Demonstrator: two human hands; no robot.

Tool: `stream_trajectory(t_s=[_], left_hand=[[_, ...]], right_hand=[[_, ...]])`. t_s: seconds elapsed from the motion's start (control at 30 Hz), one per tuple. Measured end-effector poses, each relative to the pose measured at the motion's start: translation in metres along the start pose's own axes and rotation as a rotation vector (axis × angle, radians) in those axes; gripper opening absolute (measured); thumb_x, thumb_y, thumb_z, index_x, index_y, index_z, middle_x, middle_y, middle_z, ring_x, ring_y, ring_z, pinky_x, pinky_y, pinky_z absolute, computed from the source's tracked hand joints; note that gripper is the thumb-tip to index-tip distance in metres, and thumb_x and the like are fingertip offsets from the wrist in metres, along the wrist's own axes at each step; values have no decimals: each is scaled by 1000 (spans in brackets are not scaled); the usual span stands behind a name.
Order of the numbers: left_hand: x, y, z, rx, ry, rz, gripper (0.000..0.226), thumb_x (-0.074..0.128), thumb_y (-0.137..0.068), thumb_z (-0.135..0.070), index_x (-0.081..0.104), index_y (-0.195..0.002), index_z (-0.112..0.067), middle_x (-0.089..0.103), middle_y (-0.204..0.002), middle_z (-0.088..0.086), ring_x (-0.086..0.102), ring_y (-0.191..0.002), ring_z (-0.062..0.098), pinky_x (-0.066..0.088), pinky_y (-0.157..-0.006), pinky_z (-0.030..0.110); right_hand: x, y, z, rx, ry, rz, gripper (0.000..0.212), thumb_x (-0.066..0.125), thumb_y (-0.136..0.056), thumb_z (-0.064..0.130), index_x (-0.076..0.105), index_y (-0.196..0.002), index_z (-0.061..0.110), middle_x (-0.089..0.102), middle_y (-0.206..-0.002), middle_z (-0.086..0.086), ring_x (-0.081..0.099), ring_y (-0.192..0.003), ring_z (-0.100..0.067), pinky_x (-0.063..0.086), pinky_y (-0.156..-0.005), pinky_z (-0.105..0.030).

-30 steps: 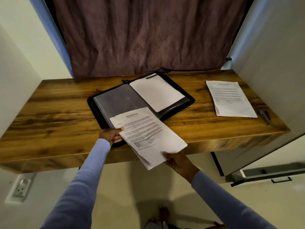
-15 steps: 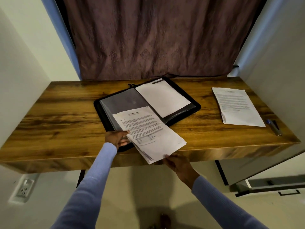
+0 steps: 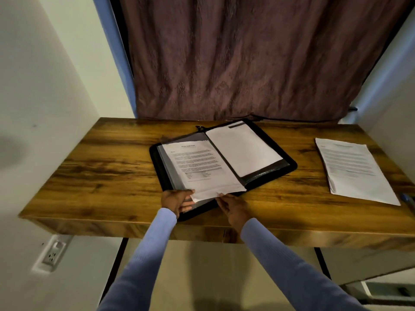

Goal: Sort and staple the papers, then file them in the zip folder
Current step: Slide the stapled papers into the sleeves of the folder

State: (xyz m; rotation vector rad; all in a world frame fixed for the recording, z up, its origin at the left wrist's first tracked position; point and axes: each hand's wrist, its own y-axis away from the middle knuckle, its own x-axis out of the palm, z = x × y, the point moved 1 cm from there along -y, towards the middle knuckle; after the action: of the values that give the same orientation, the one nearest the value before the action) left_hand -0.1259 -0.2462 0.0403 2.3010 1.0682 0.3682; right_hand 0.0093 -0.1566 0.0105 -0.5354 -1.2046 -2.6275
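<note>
Grip: left hand [image 3: 177,200] holds the clear sleeve's lower corner; right hand [image 3: 233,206] pinches the stapled papers' [image 3: 202,168] bottom edge. Location: papers partly inside the left half of the open zip folder [image 3: 289,163], mid-desk [image 3: 101,173], near its front edge. Handling advice: keep the sleeve mouth held apart and feed the sheets squarely. Adjacent: second paper set [image 3: 352,169] by the desk's right edge; curtain [image 3: 235,59] behind.

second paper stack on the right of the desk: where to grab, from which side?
Take the paper stack at its near right corner, coming from the desk's front edge. It lies flat and alone; that corner points toward the person and nearly reaches the edge.
</note>
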Motion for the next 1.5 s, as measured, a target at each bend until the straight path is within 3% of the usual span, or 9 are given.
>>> stream_trajectory(t_s=[0.2, 0.3, 0.43, 0.83, 1.0, 1.2, 1.3, 1.4, 1.5], left_hand=[[1, -5, -1, -27, -20, 56, 12, 69, -82, -11, 63, -92, -7, 68, -80, 9, 68, -68, 18, 52, -55, 27], [2, -4, -2, -19, -35, 60, 5, 68, -84, -13, 63, -83, -11, 69, -78, 8, 67, -70, 18, 53, -60, 27], [-1, -4, -3, -24, -54, 89, 7, 66, -85, -15, 66, -88, -9, 70, -84, 9, 67, -75, 19, 53, -70, 29], [-2, 3, -10, -7, -69, 113, 10, 63, -87, -14, 66, -91, -5, 70, -88, 10, 68, -77, 16, 52, -61, 23], [-8, 3, -7, -10, -53, 120, 13, 61, -89, -14, 66, -95, -5, 70, -96, 11, 68, -80, 15, 53, -64, 22], [-15, 2, -3, 43, -40, 117, 15, 62, -88, -15, 64, -99, -5, 71, -97, 12, 69, -84, 17, 55, -71, 26], [-14, 4, -4, 72, -42, 106, 15, 62, -88, -14, 64, -100, -5, 71, -93, 10, 68, -84, 17, 55, -70, 25], [-11, 7, -9, 103, -43, 95, 14, 62, -87, -12, 65, -99, -5, 71, -92, 12, 70, -79, 15, 55, -64, 24], [-4, 13, -21, 173, -49, 90, 13, 64, -86, -8, 67, -97, -2, 72, -89, 15, 71, -68, 14, 53, -53, 21]], right_hand=[[2, -17, -3, -15, -93, 79, 14, 44, -93, -3, 55, -87, 3, 69, -78, -7, 68, -56, -12, 55, -53, -19], [10, -21, -2, -72, 155, -11, 13, 63, -84, 6, 61, -73, 11, 65, -56, 3, 58, -47, -7, 47, -47, -14], [16, -28, 4, -104, 331, -153, 24, 78, -72, 20, 59, -60, 13, 51, -54, -1, 37, -42, -8, 28, -31, -14], [38, -42, 4, -133, 505, -154, 43, 77, -72, 36, 49, -51, 13, 46, -49, 0, 36, -46, -12, 38, -61, -25], [30, -34, 6, -165, 502, -89, 26, 78, -73, 26, 64, -69, 5, 54, -54, 1, 41, -47, -8, 35, -42, -16], [-13, -10, 12, -612, 754, 110, 11, 73, -77, 10, 63, -83, 12, 66, -83, 0, 63, -79, -15, 52, -67, -17], [-6, -3, 15, -814, 1166, 179, 31, 71, -79, 21, 58, -107, 22, 56, -102, 11, 54, -95, -6, 45, -73, -10], [11, 1, 10, -1098, 1523, 251, 48, 69, -78, 34, 52, -122, 25, 50, -121, 8, 47, -110, -10, 47, -86, -23], [30, 7, 6, -1278, 1580, 261, 35, 62, -79, 30, 60, -111, 18, 59, -111, -2, 58, -98, -20, 52, -73, -33]])
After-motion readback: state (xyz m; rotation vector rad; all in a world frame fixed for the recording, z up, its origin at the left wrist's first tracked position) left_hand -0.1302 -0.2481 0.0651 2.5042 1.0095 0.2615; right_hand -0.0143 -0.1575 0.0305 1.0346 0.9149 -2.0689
